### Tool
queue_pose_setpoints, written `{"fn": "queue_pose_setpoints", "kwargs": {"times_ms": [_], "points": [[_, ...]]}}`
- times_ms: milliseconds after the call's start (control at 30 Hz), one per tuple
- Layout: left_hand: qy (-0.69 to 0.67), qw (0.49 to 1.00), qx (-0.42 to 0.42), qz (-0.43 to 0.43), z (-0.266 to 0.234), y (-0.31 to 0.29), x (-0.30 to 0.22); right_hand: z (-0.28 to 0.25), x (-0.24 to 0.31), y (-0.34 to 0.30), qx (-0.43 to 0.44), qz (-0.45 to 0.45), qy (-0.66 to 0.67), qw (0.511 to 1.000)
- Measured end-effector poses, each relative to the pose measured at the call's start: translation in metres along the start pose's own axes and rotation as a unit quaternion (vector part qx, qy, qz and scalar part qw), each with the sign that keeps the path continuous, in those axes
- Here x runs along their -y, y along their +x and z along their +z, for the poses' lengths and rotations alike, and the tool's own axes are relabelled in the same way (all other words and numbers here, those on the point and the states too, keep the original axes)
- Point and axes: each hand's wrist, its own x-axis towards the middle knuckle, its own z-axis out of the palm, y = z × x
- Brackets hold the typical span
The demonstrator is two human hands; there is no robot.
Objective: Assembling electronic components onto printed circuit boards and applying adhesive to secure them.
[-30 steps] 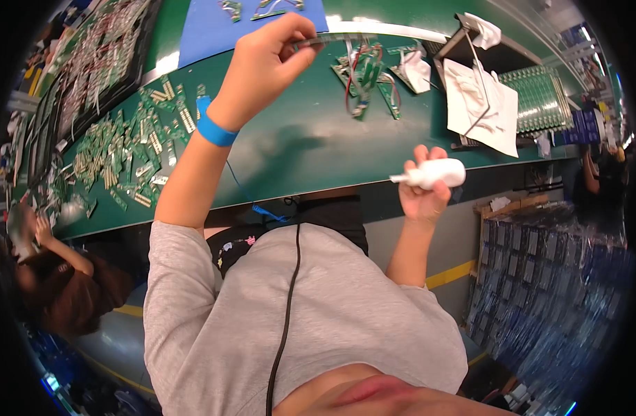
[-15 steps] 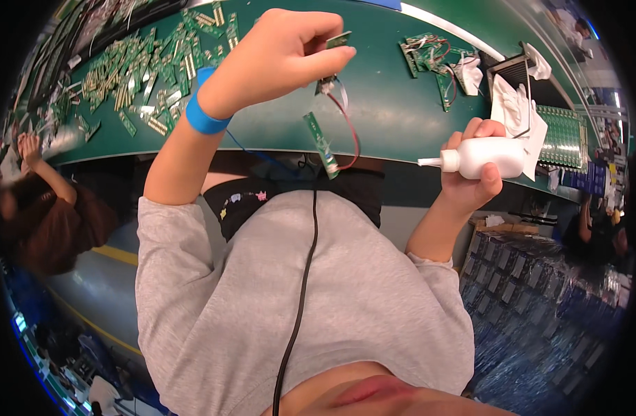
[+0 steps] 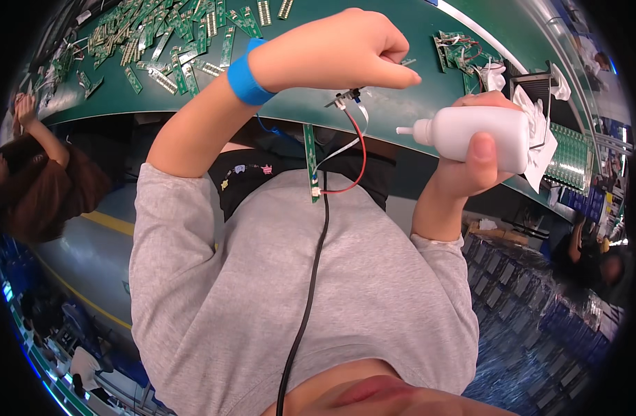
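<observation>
White bottle (image 3: 481,139) gripped in the right hand (image 3: 470,173): oversqueezing may discharge it. The left hand (image 3: 346,52) grips the upper board (image 3: 344,98); the lower board (image 3: 310,163), hanging below, may strain the wires (image 3: 364,151).

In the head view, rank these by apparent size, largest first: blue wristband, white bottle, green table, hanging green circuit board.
1. Green table
2. White bottle
3. Blue wristband and hanging green circuit board: too unsure to rank; the board looks longer but narrower.

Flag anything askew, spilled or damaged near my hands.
Nothing looks spilled or clearly damaged. One narrow green circuit board dangles by thin red and white wires below your left hand, seemingly putting its weight on them.
</observation>
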Motion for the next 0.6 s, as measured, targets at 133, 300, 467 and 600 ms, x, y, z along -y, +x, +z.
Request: {"fn": "queue_pose_setpoints", "kwargs": {"times_ms": [133, 300, 467, 600], "points": [[-0.001, 0.999, 0.031, -0.029, 0.007, 0.004, 0.009, 0.005, 0.000, 0.007, 0.042, -0.056, 0.009, 0.998], [-0.048, 0.995, 0.063, -0.063, 0.012, 0.009, 0.013, 0.014, -0.003, 0.009, 0.052, -0.092, 0.008, 0.994], [-0.119, 0.990, 0.060, -0.039, 0.027, 0.014, 0.034, 0.026, -0.008, 0.005, 0.035, -0.058, 0.056, 0.996], [-0.164, 0.983, 0.067, -0.038, 0.032, 0.018, 0.036, 0.025, -0.010, 0.005, 0.063, -0.040, 0.062, 0.995]]}}
